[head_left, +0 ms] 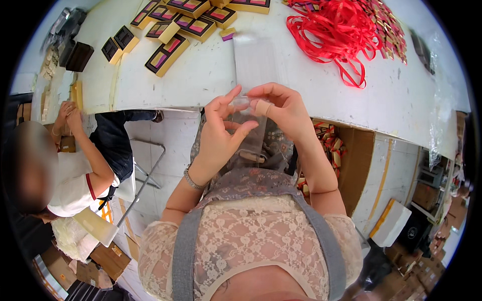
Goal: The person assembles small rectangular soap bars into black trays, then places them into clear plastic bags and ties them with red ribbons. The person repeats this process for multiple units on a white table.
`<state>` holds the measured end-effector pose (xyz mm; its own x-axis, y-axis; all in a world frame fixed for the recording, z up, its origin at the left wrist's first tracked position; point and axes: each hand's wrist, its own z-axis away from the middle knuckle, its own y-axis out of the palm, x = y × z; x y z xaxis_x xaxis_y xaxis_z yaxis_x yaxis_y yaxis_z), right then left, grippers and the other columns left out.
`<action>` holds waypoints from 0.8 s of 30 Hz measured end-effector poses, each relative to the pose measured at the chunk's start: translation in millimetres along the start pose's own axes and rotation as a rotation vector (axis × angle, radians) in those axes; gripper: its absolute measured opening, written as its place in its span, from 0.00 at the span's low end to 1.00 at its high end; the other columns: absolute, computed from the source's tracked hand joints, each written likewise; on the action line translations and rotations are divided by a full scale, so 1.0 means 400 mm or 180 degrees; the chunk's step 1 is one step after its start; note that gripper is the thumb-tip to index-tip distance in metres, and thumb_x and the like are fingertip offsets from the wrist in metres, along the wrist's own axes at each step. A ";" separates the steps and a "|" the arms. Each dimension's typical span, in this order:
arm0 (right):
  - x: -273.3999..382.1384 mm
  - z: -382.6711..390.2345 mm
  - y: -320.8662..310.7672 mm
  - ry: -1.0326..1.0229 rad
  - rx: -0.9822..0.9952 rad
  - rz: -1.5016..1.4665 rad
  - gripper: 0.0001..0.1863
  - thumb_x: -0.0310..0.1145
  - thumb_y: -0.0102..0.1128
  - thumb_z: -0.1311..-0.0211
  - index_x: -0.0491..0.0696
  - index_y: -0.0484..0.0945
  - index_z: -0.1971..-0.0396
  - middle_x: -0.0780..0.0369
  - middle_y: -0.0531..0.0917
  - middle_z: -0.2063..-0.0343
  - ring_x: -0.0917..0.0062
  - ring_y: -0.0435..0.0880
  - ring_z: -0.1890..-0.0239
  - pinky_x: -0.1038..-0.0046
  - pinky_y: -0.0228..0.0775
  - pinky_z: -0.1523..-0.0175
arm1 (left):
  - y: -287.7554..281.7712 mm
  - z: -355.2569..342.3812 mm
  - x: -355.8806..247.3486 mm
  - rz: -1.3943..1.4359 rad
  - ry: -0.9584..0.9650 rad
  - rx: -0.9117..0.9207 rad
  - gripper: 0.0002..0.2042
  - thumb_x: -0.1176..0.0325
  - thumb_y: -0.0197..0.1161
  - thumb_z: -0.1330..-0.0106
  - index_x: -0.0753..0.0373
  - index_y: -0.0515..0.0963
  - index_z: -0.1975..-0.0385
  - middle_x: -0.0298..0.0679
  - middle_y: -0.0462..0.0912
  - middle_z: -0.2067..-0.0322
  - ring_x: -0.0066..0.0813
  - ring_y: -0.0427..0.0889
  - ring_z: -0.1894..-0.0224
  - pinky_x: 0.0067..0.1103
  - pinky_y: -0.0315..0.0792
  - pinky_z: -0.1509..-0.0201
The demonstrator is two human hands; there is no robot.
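Both my hands are raised over the near edge of the white table (pixel 211 75). Between them is a clear plastic bag (pixel 255 65), its top lying on the table and its lower part hanging toward my lap. My left hand (pixel 223 128) pinches the bag's edge with thumb and forefinger, the other fingers spread. My right hand (pixel 278 108), with a plaster on one finger, grips the same edge from the right. A silver bracelet (pixel 192 179) sits on my left wrist.
Several yellow-and-black boxes (pixel 168 50) with pink insides lie at the table's far left. A heap of red ribbons (pixel 336 32) fills the far right. A seated person (pixel 75 170) works at my left. An open carton (pixel 346 160) with small packets stands under the table.
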<state>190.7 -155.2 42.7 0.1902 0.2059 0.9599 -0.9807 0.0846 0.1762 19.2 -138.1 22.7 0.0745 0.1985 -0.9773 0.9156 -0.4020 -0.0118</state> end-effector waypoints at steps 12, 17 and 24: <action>-0.001 0.060 0.040 -0.1051 0.0205 0.0929 0.15 0.26 0.63 0.41 0.47 0.82 0.53 0.57 0.81 0.52 0.76 0.82 0.54 0.76 0.75 0.53 | -0.074 -0.008 -0.014 -0.0231 -0.0359 0.0183 0.19 0.71 0.64 0.37 0.61 0.70 0.47 0.42 0.69 0.45 0.29 0.76 0.51 0.17 0.78 0.63; 0.014 -0.048 0.082 -0.1144 0.0289 0.1662 0.14 0.38 0.63 0.39 0.47 0.82 0.56 0.58 0.85 0.59 0.71 0.85 0.61 0.73 0.78 0.61 | -0.087 -0.005 -0.043 -0.1860 -0.0130 0.0062 0.28 0.69 0.68 0.41 0.63 0.64 0.42 0.43 0.63 0.40 0.32 0.73 0.46 0.23 0.77 0.54; 0.012 -0.488 0.059 -0.1432 -0.0838 0.5385 0.13 0.42 0.64 0.50 0.50 0.80 0.68 0.63 0.84 0.70 0.67 0.79 0.55 0.64 0.70 0.52 | -0.225 -0.001 -0.014 -0.0297 -0.0255 -0.0892 0.37 0.74 0.65 0.44 0.62 0.55 0.34 0.43 0.59 0.36 0.40 0.69 0.39 0.29 0.73 0.44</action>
<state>177.2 38.2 9.0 -0.9993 -0.0291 0.0254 -0.0314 0.2320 -0.9722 -63.6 -102.8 29.5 -0.0362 0.1473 -0.9884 0.9912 -0.1207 -0.0543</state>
